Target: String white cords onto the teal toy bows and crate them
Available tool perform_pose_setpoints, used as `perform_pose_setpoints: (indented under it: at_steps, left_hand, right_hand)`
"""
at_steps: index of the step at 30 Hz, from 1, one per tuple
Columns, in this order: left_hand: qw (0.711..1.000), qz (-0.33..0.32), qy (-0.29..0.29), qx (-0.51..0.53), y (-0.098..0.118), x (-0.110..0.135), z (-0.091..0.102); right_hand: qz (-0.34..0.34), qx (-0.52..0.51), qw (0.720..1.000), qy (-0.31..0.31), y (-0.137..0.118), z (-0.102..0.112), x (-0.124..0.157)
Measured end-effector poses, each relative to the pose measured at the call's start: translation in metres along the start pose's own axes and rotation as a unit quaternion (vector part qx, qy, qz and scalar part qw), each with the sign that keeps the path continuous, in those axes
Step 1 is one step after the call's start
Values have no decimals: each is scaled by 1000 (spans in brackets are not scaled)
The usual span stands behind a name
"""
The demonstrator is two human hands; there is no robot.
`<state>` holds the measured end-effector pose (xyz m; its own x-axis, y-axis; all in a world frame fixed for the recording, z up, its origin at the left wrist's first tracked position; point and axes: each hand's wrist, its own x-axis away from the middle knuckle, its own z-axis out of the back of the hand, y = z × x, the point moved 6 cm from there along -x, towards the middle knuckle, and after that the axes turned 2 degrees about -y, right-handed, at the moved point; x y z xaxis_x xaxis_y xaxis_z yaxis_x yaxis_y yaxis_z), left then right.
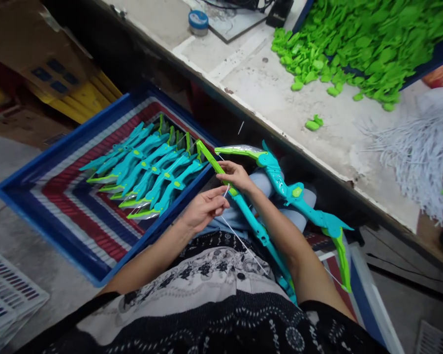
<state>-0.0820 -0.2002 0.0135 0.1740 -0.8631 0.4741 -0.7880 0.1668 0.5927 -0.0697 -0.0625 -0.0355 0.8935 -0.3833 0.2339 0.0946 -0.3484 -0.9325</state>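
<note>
My right hand [236, 176] is closed around the green end of a turquoise toy bow [256, 227], which slants down across my lap. My left hand [206, 206] pinches a white string [237, 238] beside that end, and the string runs down toward the bow's lower part. A second turquoise and green toy bow [276, 178] rests over my knees, beyond my right forearm. Its lower green tip hangs near the right, with a string [332, 275] on it. The far end of the held bow is partly hidden by my forearm.
A blue tray [55, 231] at the left holds several finished-looking bows [155, 169]. On the worktable [251, 93] are a heap of green plastic pieces [369, 44], a bundle of white strings [421, 142] and a blue-lidded jar [198, 22]. White plastic crates [11, 290] stand at lower left.
</note>
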Motion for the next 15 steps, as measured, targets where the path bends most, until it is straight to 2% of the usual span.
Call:
perform_pose_setpoints:
  at_steps: [2,4,7,10,15]
  left_hand:
    - [997,-30,56,-34,13,-3,11]
    - [987,-95,115,-66,37,-7,24]
    - [950,-213,187,-131,78,-10,38]
    - [912,-273,217,-217,105,-15,42]
    - [875,-292,222,-316,120,-22,43]
  right_hand:
    - [-6,-19,1000,5,-1,1,2]
    - [-9,-33,999,7,-1,2,2]
    - [-15,-37,999,19,1,4,2]
    - [-18,-31,999,29,1,5,3]
    - [-24,-37,998,32,-1,3,4]
